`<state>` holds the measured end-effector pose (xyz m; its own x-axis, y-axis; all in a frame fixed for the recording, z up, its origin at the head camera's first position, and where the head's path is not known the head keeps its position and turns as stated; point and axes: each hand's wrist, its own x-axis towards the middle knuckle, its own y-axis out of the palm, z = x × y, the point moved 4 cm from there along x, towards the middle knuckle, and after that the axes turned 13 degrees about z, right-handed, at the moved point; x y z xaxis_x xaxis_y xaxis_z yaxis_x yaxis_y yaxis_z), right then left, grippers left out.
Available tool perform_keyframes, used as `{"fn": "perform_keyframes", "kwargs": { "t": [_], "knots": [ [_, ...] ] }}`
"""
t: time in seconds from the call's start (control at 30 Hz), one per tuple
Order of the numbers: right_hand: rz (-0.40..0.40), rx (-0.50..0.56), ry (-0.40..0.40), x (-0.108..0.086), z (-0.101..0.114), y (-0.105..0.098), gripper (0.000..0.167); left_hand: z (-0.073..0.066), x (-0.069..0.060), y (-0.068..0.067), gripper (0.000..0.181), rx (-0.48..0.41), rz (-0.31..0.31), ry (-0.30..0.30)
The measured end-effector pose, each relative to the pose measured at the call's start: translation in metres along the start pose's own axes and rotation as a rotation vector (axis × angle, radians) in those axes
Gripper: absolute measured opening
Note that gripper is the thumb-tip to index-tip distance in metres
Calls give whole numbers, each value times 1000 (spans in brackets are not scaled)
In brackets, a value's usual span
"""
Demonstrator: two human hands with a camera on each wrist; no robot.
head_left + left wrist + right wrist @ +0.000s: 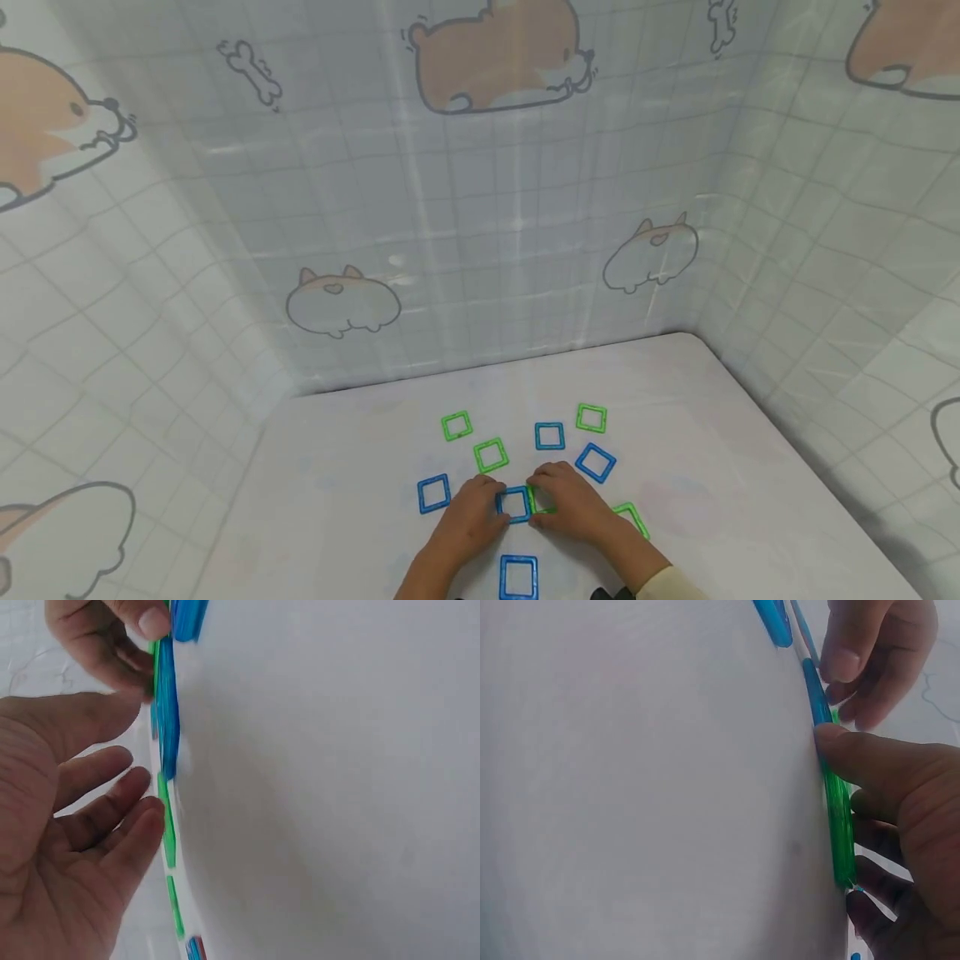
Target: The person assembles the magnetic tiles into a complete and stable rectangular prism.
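A blue square magnetic tile (514, 490) lies flat on the white table, side by side with a green square magnetic tile (532, 499); their edges meet. My left hand (470, 518) holds the blue tile's left side, thumb at the near corner and fingers at the far one. From the other side, my right hand (573, 504) grips the green tile between thumb and fingers and covers much of it. In the right wrist view the right thumb (855, 754) touches where the blue and green edges join.
Loose hollow tiles lie around: a blue one (422, 495) left, another blue one (504, 578) nearer me, a green one (635, 518) partly behind the right forearm. Several green and blue tiles (550, 424) lie farther back. A patterned curtain (495, 208) surrounds the table (360, 467).
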<state>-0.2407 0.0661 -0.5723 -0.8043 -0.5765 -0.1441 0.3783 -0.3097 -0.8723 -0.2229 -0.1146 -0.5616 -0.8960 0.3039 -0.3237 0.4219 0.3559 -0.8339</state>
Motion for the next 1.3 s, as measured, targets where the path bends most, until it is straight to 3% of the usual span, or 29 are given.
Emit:
{"fn": "perform_keyframes", "kwargs": {
  "t": [0.27, 0.67, 0.8, 1.07, 1.3],
  "knots": [
    [3, 8, 13, 0, -4, 4, 56, 26, -12, -19, 44, -33, -129, -29],
    [-10, 11, -6, 0, -8, 5, 55, 60, -14, -31, 57, 19, -161, -87],
    [-9, 22, -10, -1, -7, 4, 55, 68, -12, -34, 64, 57, -147, -95],
    [21, 57, -2, -2, -9, 6, 56, 85, -9, -41, 69, 77, -60, -120],
    [37, 103, 16, -8, -8, 4, 58, 88, -8, -42, 66, 91, -58, -104]
  ]
}}
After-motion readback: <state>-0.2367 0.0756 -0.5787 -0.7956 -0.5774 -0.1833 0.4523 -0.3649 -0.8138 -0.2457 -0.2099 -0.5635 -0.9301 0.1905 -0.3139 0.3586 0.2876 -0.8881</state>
